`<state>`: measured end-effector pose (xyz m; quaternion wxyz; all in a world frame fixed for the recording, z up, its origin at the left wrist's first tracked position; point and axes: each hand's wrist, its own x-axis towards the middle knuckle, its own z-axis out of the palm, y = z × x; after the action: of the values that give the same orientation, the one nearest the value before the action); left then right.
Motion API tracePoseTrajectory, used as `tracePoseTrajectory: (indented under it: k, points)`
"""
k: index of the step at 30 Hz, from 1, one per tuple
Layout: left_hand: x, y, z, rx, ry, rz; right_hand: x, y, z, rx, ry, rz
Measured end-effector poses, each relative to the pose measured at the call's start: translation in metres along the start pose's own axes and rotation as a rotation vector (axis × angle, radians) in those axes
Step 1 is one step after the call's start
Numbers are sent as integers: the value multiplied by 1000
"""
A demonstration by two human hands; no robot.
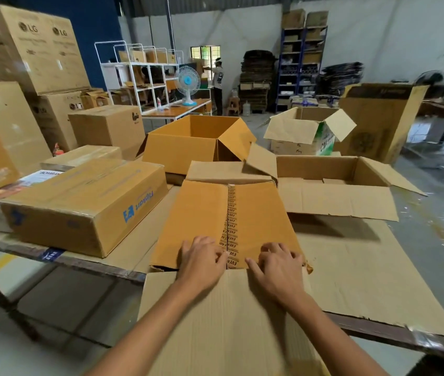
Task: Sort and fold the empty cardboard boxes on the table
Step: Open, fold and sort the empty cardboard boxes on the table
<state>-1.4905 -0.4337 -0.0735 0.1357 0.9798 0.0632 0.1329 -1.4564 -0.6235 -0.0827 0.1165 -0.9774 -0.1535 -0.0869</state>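
The long table (pixel 85 263) runs across in front of me, and a flat cardboard sheet (pixel 364 272) covers its right part. On the left of the table lies a closed Flipkart box (pixel 79 210), blue print on its side. Behind my work stands a deep open box (pixel 180 150), orange inside, with its flaps up. To the right of it sits a shallow open box (pixel 337 180) whose near flap is folded out over the sheet.

The taped box (pixel 196 213) I am working on lies straight ahead of me at the near edge of the table, between the Flipkart box and the shallow one. Its orange top faces up, and a pale front flap (pixel 223 321) hangs out towards me over the table's edge. A printed tape strip (pixel 231 213) runs down the middle seam of the top.

My left hand (pixel 202 260) rests on the near end of that top, fingers curled with their tips at the tape; whether they pinch it I cannot tell. My right hand (pixel 278 270) lies just beside it across the seam, fingers bent on the cardboard and thumb stretched towards the tape; I cannot tell if it grips anything
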Motion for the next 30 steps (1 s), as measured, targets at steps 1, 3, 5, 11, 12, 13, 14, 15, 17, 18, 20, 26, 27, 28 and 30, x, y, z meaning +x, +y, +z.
tracePoseTrajectory:
  k: [1,3,5,11,12,13,14,15,17,18,20,26,27,28,30]
  points:
    - [4,1,-1,-7,-29,10,2,-1,-1,6,-6,16]
    - [14,4,1,-21,-129,11,5,-3,-1,7,-10,39]
    - [24,9,5,6,-274,-21,5,-7,2,-5,0,42]
    - [49,27,-24,180,-514,-4,3,-9,15,-58,15,43]
    - [53,29,-36,155,-475,5,4,-8,16,-59,8,40]
    - [56,30,-49,119,-418,15,5,-7,16,-65,-3,37]
    - [60,28,-64,101,-365,20,5,-7,15,-76,-14,35]
    - [64,25,-80,110,-326,26,4,-6,15,-84,-22,32]
    - [72,13,-110,217,-289,27,4,-7,14,-88,-27,28]
    - [75,5,-122,319,-275,22,4,-7,14,-90,-32,29]
    - [79,-12,-144,582,-249,-22,5,-7,14,-90,-34,33]
    - [85,-72,-174,682,-426,-275,0,-7,15,-76,35,34]
    - [83,-85,-169,575,-456,-286,0,-7,15,-75,35,32]
    - [80,-98,-159,465,-483,-291,1,-6,16,-76,31,35]
    - [69,-115,-133,267,-522,-345,1,-6,17,-86,31,46]
